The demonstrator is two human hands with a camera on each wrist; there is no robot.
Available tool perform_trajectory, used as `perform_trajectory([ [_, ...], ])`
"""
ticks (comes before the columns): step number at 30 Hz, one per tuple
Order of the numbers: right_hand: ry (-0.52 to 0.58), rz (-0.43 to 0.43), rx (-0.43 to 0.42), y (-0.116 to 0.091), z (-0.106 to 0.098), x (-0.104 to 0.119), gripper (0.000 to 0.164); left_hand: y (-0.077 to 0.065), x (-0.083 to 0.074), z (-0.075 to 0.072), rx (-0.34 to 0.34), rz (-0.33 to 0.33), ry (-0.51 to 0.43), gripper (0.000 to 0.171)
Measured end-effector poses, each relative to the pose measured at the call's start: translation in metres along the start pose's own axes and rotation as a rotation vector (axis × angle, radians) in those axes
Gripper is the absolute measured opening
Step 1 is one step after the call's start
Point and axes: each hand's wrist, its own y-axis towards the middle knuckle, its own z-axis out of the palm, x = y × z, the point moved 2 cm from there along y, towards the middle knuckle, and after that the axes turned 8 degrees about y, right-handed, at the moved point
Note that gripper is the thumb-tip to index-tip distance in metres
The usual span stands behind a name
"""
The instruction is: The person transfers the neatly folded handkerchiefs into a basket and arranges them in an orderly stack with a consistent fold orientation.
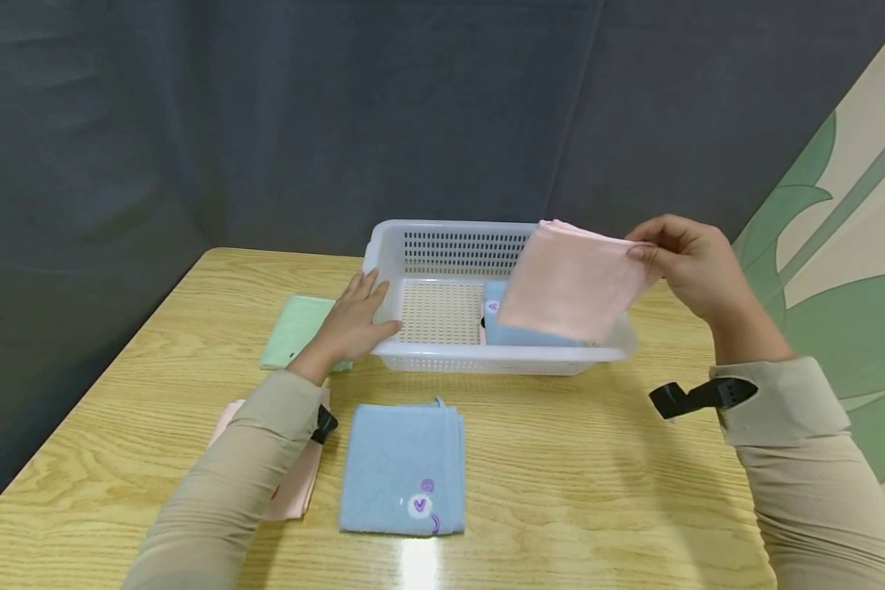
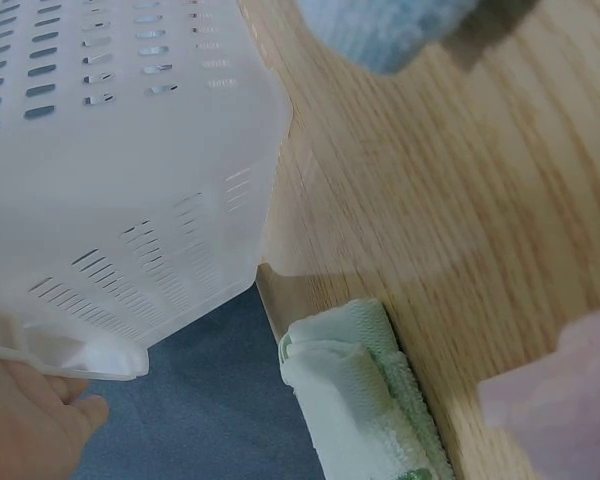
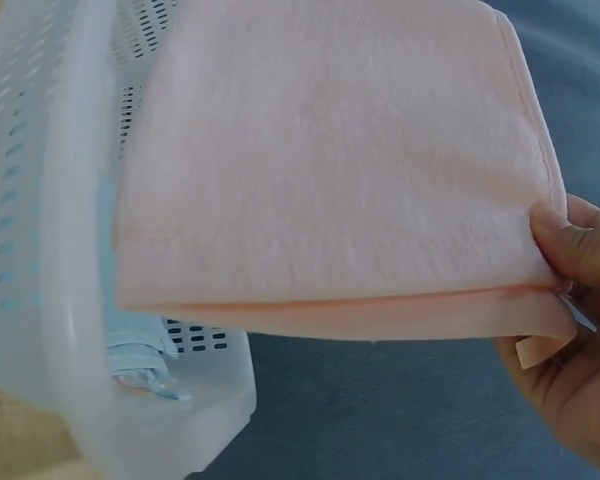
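My right hand (image 1: 696, 266) pinches a folded pink towel (image 1: 568, 283) by one edge, above the right half of a white plastic basket (image 1: 487, 354). The towel hangs tilted, partly covering a folded blue towel (image 1: 497, 324) inside the basket. In the right wrist view, thumb and fingers grip a corner of the pink towel (image 3: 340, 170). With fingers spread, my left hand (image 1: 350, 321) rests on the basket's left end. The left wrist view shows this hand (image 2: 30, 420) at the basket's rim (image 2: 110, 374).
Another folded blue towel (image 1: 401, 467) with a purple-and-white motif lies in front of the basket. A green towel (image 1: 295, 328) is left of it, partly behind my left hand. My left forearm partly hides a pink towel (image 1: 298, 483). A dark curtain (image 1: 413, 106) hangs behind the table (image 1: 560, 459).
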Motion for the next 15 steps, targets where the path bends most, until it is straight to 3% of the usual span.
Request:
perform_trajectory([
  [15, -0.051, 0.041, 0.000, -0.003, 0.014, -0.018, 0.016, -0.001, 0.002, 0.000, 0.007, -0.006, -0.001, 0.069],
])
